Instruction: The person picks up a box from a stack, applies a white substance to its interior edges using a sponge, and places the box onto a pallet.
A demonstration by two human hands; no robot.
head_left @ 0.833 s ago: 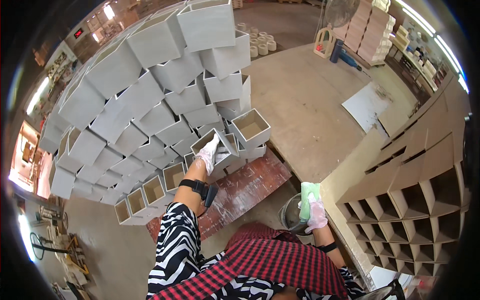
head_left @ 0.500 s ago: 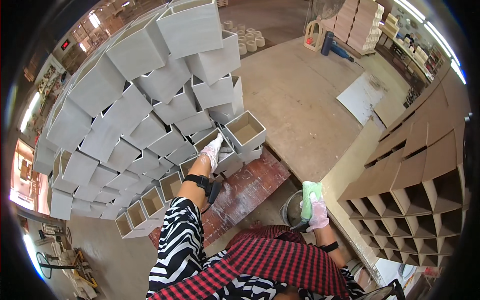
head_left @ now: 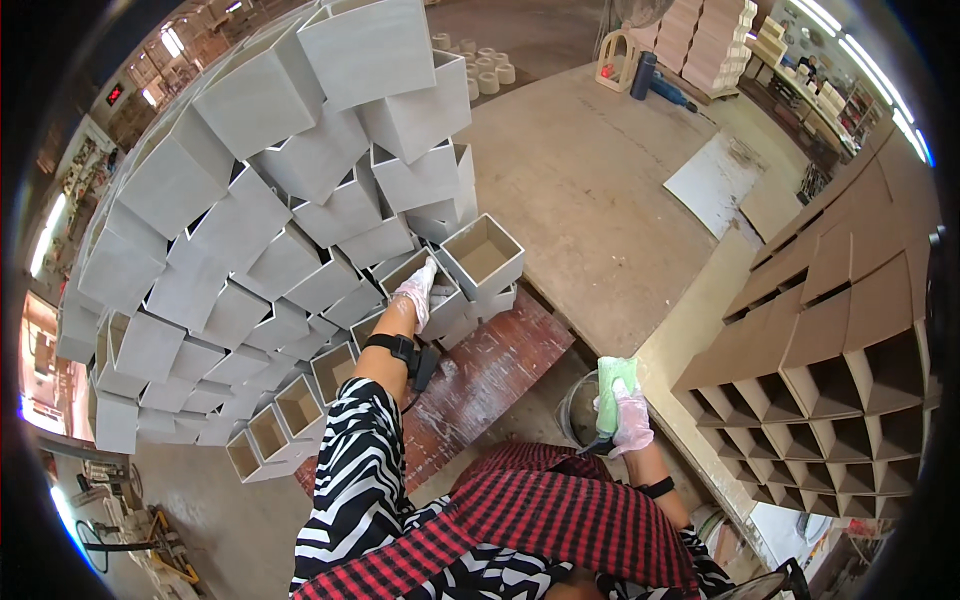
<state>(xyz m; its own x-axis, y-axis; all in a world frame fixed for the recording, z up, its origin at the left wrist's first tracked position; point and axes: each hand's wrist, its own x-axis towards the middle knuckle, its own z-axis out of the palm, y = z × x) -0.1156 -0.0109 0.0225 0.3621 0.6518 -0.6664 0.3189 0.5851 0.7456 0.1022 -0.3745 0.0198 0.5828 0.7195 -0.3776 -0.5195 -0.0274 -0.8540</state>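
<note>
My left hand [head_left: 414,296], in a thin whitish plastic glove, reaches over an open grey-white box [head_left: 443,312] at the near end of the stack. Its fingers lie close together and grip the box at its top; the fingertips are partly hidden. My right hand [head_left: 631,420], gloved in the same way, holds a pale green sponge-like block [head_left: 617,374], the thumb lying along it. Under that hand is a bucket [head_left: 566,420], partly covered by it. Just beyond my left hand another open box [head_left: 484,256] shows its brown inside.
Many grey-white boxes [head_left: 250,215] are stacked high on the left. A reddish, paint-streaked board [head_left: 500,365] lies between box row and bucket. Brown unpainted boxes [head_left: 830,385] rise on the right. Farther off are a white sheet [head_left: 715,190], a dark bottle [head_left: 643,76] and a person [head_left: 808,66].
The whole view has shifted slightly. My right hand has moved a little left with the green block, nearer the bucket. My left hand stays at the same box.
</note>
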